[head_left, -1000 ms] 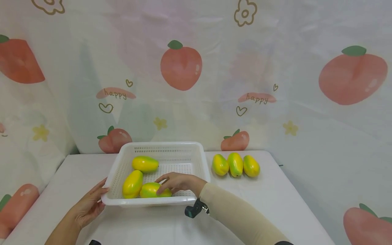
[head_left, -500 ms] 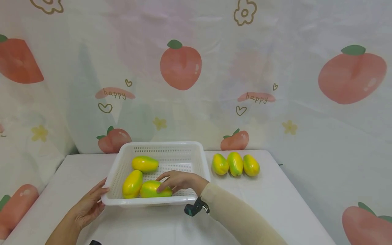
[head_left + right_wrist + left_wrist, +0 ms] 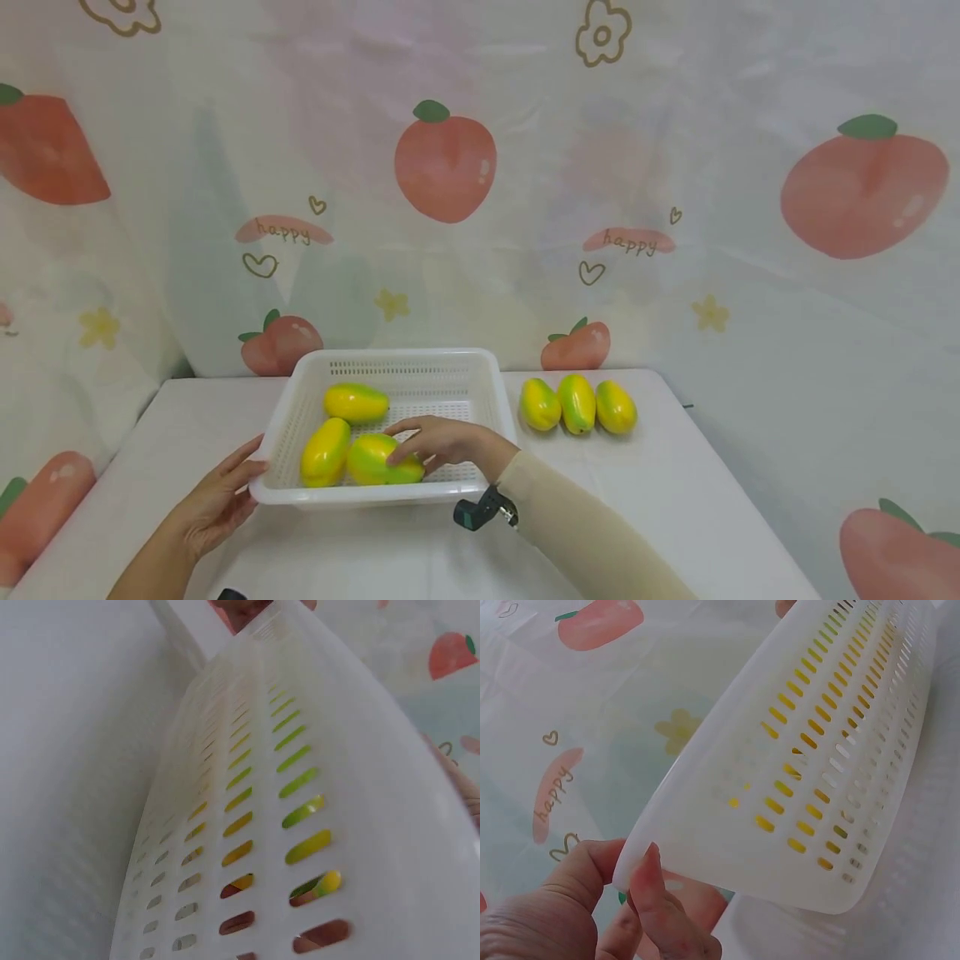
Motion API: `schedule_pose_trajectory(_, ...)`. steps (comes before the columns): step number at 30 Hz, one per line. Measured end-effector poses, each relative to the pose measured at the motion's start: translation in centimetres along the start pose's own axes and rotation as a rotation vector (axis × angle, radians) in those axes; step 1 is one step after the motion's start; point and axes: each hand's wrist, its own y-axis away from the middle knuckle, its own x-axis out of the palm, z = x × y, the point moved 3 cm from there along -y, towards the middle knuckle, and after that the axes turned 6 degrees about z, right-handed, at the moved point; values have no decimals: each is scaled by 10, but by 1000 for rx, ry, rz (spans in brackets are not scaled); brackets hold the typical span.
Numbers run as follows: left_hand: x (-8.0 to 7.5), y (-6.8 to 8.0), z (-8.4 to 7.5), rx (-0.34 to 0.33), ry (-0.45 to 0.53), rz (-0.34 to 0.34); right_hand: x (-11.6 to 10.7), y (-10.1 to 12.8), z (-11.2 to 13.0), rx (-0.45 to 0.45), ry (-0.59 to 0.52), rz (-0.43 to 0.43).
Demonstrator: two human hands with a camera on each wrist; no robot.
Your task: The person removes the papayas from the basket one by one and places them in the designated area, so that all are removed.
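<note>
A white plastic basket (image 3: 375, 495) with slotted walls stands on the table, and three yellow-green papayas lie inside it. My left hand (image 3: 217, 504) pinches the basket's left front corner; in the left wrist view the thumb (image 3: 651, 881) presses on the rim. Inside the basket, my right hand (image 3: 450, 443) grips the front papaya (image 3: 369, 458) with thumb and fingers round its right end. Beside it lies a second papaya (image 3: 325, 452), and a third papaya (image 3: 356, 403) is behind. In the right wrist view the basket wall (image 3: 255, 787) hides most of the right hand.
Three more papayas (image 3: 577, 404) lie in a row on the white table (image 3: 637, 492), right of the basket. A patterned cloth (image 3: 525, 167) hangs close behind the table. A small black device (image 3: 474, 511) sits at the right wrist, near the basket's front rim.
The gripped papaya has turned and shifted slightly right, its left end now higher. My right hand has moved a little up and right with it. The left hand and basket look unmoved.
</note>
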Motion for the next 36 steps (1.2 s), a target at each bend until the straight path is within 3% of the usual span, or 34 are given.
schedule_pose_trajectory(7,2,1,-3,-2,8,10,-1,2,0,1,-63,-11)
schedule_pose_trajectory(17,1,2,-3,-30,-56,24,-10,14,-1,11,-90,-16)
schedule_pose_trajectory(36,-8,3,-4,-87,7,129,-38,68,-4,11,-121,-91)
